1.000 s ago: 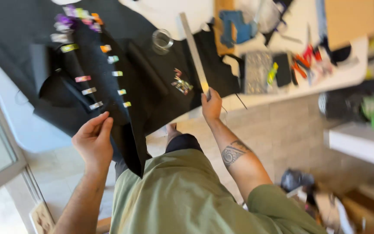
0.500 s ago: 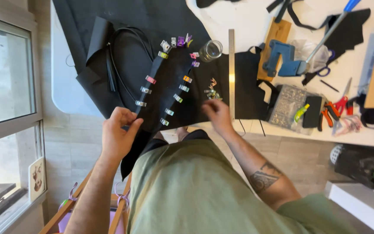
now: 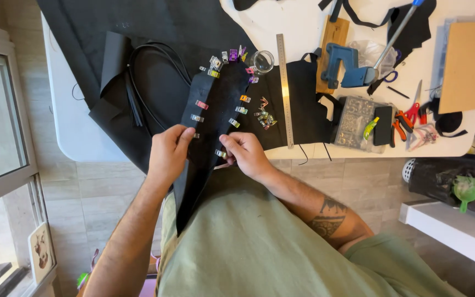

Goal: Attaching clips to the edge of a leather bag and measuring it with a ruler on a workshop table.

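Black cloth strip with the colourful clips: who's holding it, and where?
Both hands hold the long black fabric strip: left hand on its left edge, right hand on its right edge.

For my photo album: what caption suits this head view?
Two hands, left hand and right hand, hold a black strip edged with colourful clips.

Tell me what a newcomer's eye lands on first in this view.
First, the long black leather strip edged with small coloured clips, running from the white table toward the person's lap. The left hand and right hand pinch its two edges near the table's front. Next, the metal ruler lying just right of it, and beyond that the orange-handled tools toward the right end.
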